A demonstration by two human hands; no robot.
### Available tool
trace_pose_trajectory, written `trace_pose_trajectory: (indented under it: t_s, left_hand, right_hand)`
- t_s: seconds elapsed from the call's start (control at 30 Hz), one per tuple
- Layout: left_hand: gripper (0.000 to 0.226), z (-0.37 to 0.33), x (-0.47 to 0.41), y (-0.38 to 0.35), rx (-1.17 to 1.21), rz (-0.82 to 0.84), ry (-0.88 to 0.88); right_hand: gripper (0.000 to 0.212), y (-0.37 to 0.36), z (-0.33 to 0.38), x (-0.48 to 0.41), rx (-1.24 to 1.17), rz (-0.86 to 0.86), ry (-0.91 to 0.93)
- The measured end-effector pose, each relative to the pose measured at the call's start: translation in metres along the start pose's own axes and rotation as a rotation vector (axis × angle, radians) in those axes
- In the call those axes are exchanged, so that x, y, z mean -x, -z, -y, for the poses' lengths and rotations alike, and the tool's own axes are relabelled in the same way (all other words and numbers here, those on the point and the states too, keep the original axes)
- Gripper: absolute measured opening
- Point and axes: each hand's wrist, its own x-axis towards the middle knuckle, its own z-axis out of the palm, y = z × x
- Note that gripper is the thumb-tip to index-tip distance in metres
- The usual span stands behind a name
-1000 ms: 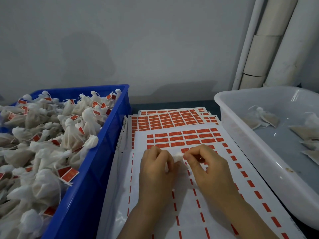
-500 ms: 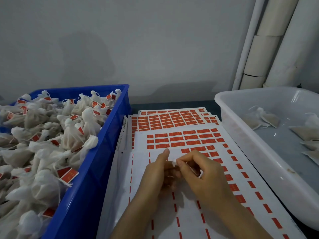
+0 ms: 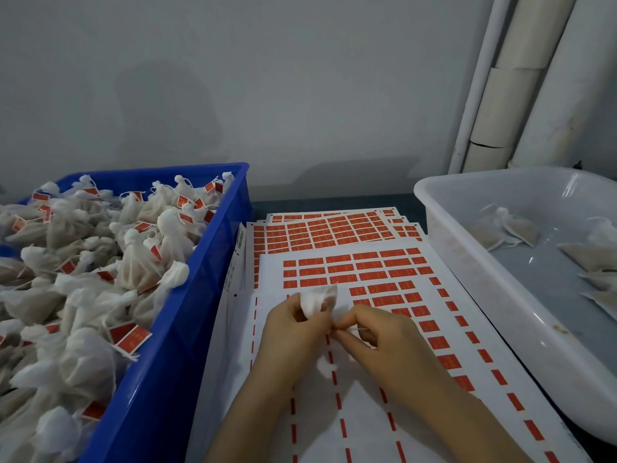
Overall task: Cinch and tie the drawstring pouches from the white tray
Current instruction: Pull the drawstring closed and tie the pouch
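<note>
The pouch [image 3: 319, 300] is held low over the label sheets [image 3: 334, 416], close to the body, and is gripped by the left hand [image 3: 290, 332], whose fingers [image 3: 293, 305] are curled round its neck so that the ruffled mouth sticks out above them. A scrap of its white body is seen below, between the two wrists. Its long axis is judged to run from that body up and away to the mouth. The drawstring [image 3: 360, 328] leaves the neck sideways, to the right, and is pinched there between thumb and forefinger of the right hand [image 3: 390, 349], just beside the left-hand fingertips. The left hand is thus the nearer one and serves as anchor; the coming pull is judged to go rightward, across the pouch's axis (whether a knot is already begun cannot be told). Farther out, the blue crate [image 3: 187, 329] to the left is heaped with tied pouches [image 3: 100, 262] bearing red tags. To the right, a few loose pouches [image 3: 507, 228] are left in the white tray [image 3: 467, 279]. A dark strip of bench [image 3: 334, 200] is seen beyond the sheets.
</note>
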Motion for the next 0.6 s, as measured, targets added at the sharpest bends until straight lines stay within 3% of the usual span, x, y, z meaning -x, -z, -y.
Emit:
trace_pose_trajectory:
  t_s: [0.17,0.3,0.5,0.6]
  left_hand:
    - [0.019,0.007,-0.004,-0.001,-0.288,-0.069,-0.225]
    - [0.017,0.014,-0.005,-0.002,-0.509,-0.057,-0.444]
    - [0.019,0.012,-0.001,0.001,-0.57,-0.244,-0.676]
    - [0.022,0.009,0.0,0.0,-0.49,-0.349,-0.638]
  right_hand:
    - [0.014,0.0,-0.005,-0.002,0.113,-0.028,0.028]
    - [0.012,-0.002,-0.004,-0.002,0.23,-0.242,0.188]
    - [0.01,-0.01,0.001,-0.002,0.259,-0.267,0.268]
    - [0.006,-0.012,0.001,-0.002,0.215,-0.272,0.218]
